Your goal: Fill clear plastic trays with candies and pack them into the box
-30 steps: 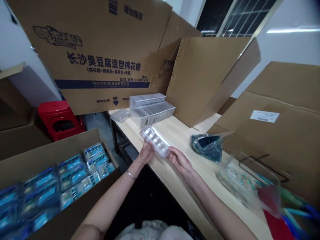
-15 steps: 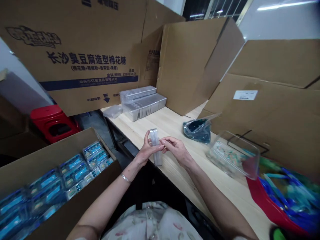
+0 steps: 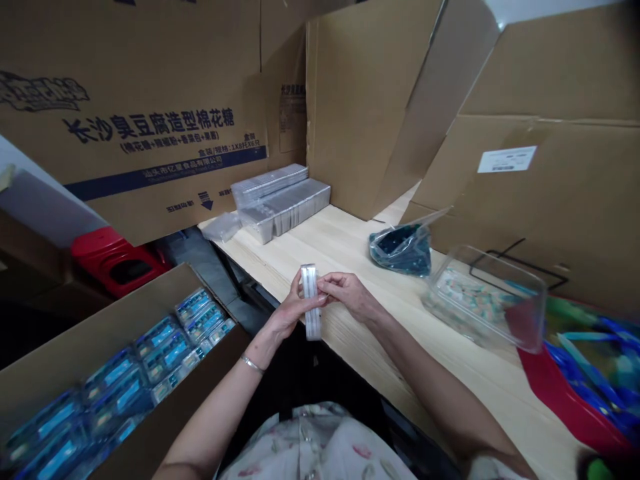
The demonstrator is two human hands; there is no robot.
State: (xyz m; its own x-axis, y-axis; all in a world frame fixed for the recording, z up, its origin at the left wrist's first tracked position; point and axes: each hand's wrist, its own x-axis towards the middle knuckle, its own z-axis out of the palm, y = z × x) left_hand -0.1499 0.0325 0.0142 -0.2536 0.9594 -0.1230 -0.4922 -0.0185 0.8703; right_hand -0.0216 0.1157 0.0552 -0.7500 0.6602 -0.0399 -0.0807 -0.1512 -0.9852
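Note:
Just over the table's front edge, my left hand point(image 3: 291, 308) grips a narrow stack of clear plastic pieces point(image 3: 311, 303), held upright. My right hand point(image 3: 347, 293) pinches at the stack's right side, thumb and forefinger together; whether a piece is between them is too small to tell. Behind, on the table, lie more rows of the same-looking clear plastic pieces point(image 3: 290, 208), with a crumpled clear bag point(image 3: 223, 227) at their left end.
A dark-filled plastic bag point(image 3: 403, 250) and a clear tub point(image 3: 480, 300) of small pale pieces stand right on the wooden table point(image 3: 395, 357). Beyond is a red basin point(image 3: 555, 393) with blue items. At left, a carton point(image 3: 100, 330) holds blue packs near a red stool point(image 3: 120, 263). Large cartons point(image 3: 365, 107) line the back.
The view has tipped down and turned slightly right. My hands keep the stack in nearly the same place, the right fingers still at its side.

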